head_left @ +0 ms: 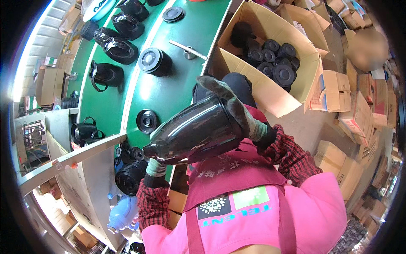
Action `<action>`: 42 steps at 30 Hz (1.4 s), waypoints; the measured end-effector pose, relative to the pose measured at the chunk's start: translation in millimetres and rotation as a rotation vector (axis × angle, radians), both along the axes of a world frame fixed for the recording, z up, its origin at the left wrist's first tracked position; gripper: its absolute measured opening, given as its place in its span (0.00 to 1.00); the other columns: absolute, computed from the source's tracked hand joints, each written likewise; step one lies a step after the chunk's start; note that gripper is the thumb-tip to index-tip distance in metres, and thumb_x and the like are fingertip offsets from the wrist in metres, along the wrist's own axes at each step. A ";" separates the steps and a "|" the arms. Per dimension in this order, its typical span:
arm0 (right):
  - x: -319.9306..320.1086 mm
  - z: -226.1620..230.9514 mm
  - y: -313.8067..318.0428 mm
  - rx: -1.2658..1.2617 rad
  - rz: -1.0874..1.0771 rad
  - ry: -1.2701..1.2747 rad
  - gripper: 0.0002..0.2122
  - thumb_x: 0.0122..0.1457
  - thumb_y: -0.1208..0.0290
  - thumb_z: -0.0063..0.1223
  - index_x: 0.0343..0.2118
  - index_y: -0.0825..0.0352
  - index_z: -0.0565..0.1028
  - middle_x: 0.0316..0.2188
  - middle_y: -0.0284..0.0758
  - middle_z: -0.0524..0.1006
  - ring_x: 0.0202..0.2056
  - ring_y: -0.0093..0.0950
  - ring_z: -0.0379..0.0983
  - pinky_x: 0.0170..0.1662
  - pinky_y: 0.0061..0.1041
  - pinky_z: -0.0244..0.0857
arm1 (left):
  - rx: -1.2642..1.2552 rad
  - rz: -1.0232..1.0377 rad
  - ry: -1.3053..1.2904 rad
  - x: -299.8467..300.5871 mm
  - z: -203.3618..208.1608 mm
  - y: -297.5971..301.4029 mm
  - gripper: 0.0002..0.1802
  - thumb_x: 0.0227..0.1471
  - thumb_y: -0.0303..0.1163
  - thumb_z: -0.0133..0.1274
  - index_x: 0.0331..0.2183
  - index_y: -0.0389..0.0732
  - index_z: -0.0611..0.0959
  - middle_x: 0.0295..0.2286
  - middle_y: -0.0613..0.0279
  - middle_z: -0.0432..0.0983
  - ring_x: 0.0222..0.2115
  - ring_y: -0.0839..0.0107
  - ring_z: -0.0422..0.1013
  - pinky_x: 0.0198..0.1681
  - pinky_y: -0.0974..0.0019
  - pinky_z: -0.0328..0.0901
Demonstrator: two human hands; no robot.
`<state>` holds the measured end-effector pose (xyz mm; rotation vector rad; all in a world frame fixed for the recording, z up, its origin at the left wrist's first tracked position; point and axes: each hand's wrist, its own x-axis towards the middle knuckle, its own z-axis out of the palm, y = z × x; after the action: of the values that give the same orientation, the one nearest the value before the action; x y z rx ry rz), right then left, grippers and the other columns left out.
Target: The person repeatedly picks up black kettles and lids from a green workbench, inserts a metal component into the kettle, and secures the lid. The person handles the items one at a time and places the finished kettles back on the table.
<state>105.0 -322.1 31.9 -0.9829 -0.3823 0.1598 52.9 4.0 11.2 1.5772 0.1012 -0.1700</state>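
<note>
I have the black vessel [194, 129] in front of the maroon apron [237, 173], held between both hands, its narrow end out over the near part of the tabletop [175, 93]. Its long axis runs slantwise, from the narrow tip at near left to the wide end at far right. My right hand [232, 99] is at the wide end, palm against it, fingers stretched along the far side. My left hand [155, 167] holds the narrow end from beneath; the vessel hides most of its fingers, so I cannot tell how tightly they close. The left is the hand nearer the tabletop, and one flat black lid [148, 121] lies just beyond it.

Farther out I count one black cylinder [154, 61] with a paler top, one metal bar [179, 45] and a second flat lid [173, 14] at the far side. Left of these stand at least six black jugs [120, 50]. Two more dark handled pieces [84, 130] sit at near left, with one pile of black rings [128, 178] below them and one light-blue piece [122, 213] nearer still.

Right of the tabletop, beyond my right hand, is one open carton [249, 89] holding at least ten round black pieces [283, 75]; their overlap prevents an exact count.
</note>
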 end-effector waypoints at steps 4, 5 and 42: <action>8.2 -88.8 -19.2 0.520 0.490 0.293 0.26 0.72 0.62 0.45 0.69 0.67 0.57 0.62 0.36 0.68 0.57 0.26 0.68 0.64 0.28 0.60 | 0.828 -0.334 -0.727 40.7 113.2 -60.6 0.26 0.44 0.35 0.65 0.46 0.33 0.84 0.41 0.49 0.82 0.40 0.56 0.80 0.47 0.61 0.72; -5.6 -114.7 -28.6 0.235 0.360 0.449 0.27 0.72 0.61 0.46 0.69 0.67 0.58 0.61 0.36 0.69 0.57 0.26 0.69 0.63 0.28 0.61 | 0.875 -0.415 -0.757 42.6 132.1 -68.8 0.26 0.42 0.35 0.65 0.45 0.34 0.85 0.40 0.48 0.82 0.39 0.54 0.80 0.46 0.62 0.73; -34.3 -79.2 -29.6 -0.206 0.003 0.252 0.25 0.62 0.65 0.58 0.59 0.72 0.70 0.55 0.40 0.77 0.55 0.31 0.74 0.62 0.32 0.64 | 0.906 -0.193 -0.985 9.4 110.5 -131.0 0.41 0.25 0.68 0.70 0.40 0.50 0.86 0.48 0.59 0.75 0.52 0.52 0.68 0.60 0.39 0.57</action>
<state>70.7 -351.7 -47.3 -1.1500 -0.1372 0.3271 62.3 -127.0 121.6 2.3925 -0.8520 0.5948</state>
